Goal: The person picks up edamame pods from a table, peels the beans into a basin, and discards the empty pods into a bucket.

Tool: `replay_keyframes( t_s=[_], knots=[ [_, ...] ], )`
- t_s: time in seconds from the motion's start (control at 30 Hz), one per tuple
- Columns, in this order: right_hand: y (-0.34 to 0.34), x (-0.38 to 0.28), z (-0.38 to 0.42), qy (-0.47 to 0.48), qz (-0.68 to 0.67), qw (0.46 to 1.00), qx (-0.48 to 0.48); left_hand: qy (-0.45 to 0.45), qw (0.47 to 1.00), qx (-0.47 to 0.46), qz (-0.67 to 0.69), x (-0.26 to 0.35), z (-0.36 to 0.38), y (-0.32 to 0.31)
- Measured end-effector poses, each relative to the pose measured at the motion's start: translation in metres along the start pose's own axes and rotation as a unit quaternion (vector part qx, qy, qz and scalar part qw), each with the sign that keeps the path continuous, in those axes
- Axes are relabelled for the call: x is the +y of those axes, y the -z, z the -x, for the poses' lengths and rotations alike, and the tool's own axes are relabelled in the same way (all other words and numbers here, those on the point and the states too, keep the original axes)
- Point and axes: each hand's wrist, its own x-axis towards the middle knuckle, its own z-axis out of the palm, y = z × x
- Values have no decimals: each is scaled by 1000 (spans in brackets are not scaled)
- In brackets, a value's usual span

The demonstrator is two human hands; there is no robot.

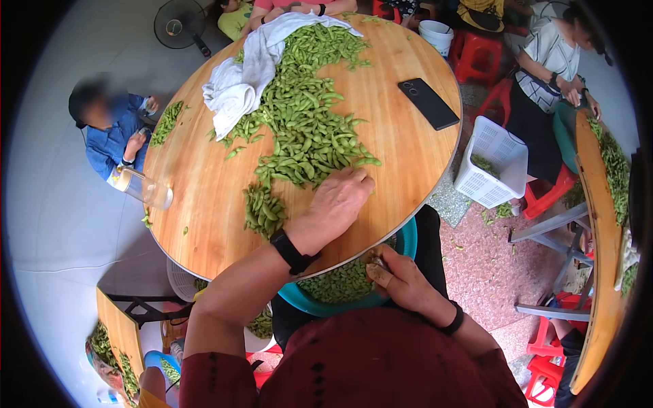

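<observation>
My left hand point(338, 207), with a black band on its wrist, rests at the near edge of a pile of green edamame pods point(309, 136) on the round wooden table point(401, 180). Its fingers curl downward; their tips, and anything in them, are hidden. Below the table edge, my right hand point(406, 280) is closed in a pinch over a blue basin point(299, 299) holding shelled green beans point(338, 284). Something small and shiny shows at its thumb, too small to name. A separate clump of pods point(264, 209) lies left of my left wrist.
A white towel point(238, 88) partly covers the pods. A black phone point(428, 104) lies at the table's right. A clear cup point(144, 188) lies tilted at the left edge near a seated person point(112, 136). A white basket point(491, 163) and red stools point(476, 56) stand at right.
</observation>
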Motion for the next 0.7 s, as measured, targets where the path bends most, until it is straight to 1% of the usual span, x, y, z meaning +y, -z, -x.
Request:
replay_keyframes(
  t_s=[0.03,0.1,0.13,0.2,0.23,0.27,0.3,0.33,0.37,0.4,0.47,0.5,0.57,0.6,0.67,0.7],
  knots=[
    [2,3,1,4,4,1000,-3,-1,1000,-2,0,1,3,3],
    [2,4,2,9,6,1000,-6,14,997,64,35,4,15,19],
    [2,3,1,7,-17,1000,0,14,997,62,34,9,21,28],
    [-1,0,-2,3,-45,999,3,124,978,64,152,23,43,44],
    [-3,-1,-4,-5,-90,996,-6,140,970,54,189,28,57,49],
    [-6,-3,-7,-12,-135,991,-14,143,970,51,187,35,67,51],
    [-10,-5,-10,-14,-138,990,-18,143,962,67,223,41,78,53],
    [-14,-7,-13,-24,-179,983,-40,142,952,84,258,46,89,53],
    [-18,-9,-15,-34,-220,973,-63,146,942,77,291,47,101,49],
    [-23,-8,-17,-36,-221,972,-66,150,942,76,290,47,111,39],
    [-30,-5,-21,-37,-221,970,-97,189,905,87,370,47,125,23],
    [-33,-5,-22,-38,-221,969,-99,191,905,88,371,47,128,24],
    [-38,-4,-24,-42,-232,967,-101,251,806,66,532,46,132,25],
    [-40,-6,-24,-44,-230,967,-102,252,805,68,533,45,135,24],
    [-43,-9,-24,-58,-264,959,-81,259,771,68,577,45,138,22],
    [-43,-9,-24,-60,-262,960,-82,259,770,69,579,46,138,25]
  ],
)
